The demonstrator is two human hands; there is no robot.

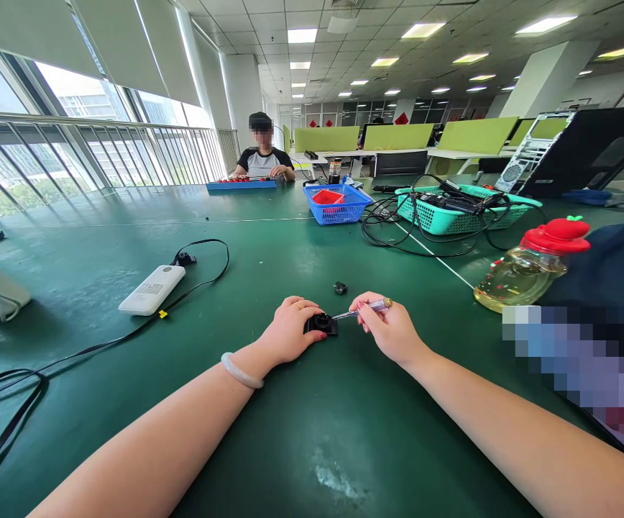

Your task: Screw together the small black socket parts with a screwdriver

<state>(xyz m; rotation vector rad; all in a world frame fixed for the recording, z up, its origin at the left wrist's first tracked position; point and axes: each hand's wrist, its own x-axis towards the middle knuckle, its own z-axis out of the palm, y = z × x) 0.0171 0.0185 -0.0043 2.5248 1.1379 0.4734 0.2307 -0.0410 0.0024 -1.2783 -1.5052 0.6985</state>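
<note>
Small black square part (pixel 322 324) lying flat on the green counter (pixel 301 432), slim silver screwdriver (pixel 358 310) tilted, tip on its top

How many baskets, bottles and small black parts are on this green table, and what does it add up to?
Baskets: 2, blue and teal
Bottles: 1, red-capped
Small black parts: 2, one under the left hand, one loose
Total: 5
</note>
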